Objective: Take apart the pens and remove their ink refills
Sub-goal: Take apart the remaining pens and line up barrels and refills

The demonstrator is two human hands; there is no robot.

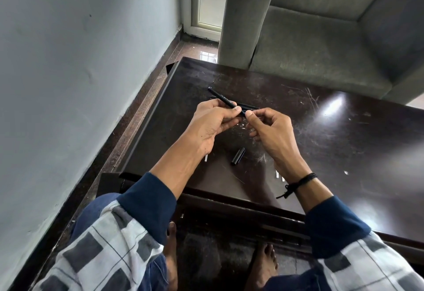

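I hold a black pen (222, 97) over the dark table (321, 130), its far end pointing up and left. My left hand (213, 123) grips the barrel between thumb and fingers. My right hand (270, 130) pinches the pen's near end with thumb and forefinger. More black pens (249, 107) lie on the table just behind my hands, partly hidden. A black pen cap (238, 156) lies on the table below my hands. Thin pale refill pieces (279, 175) show beside my right wrist, and another pale piece (46, 158) peeks out under my left wrist.
The table is scratched and glossy, with its left edge (146, 121) close to a grey wall. A grey armchair (321, 38) stands right behind the table's far edge. My bare feet (263, 267) rest under the table.
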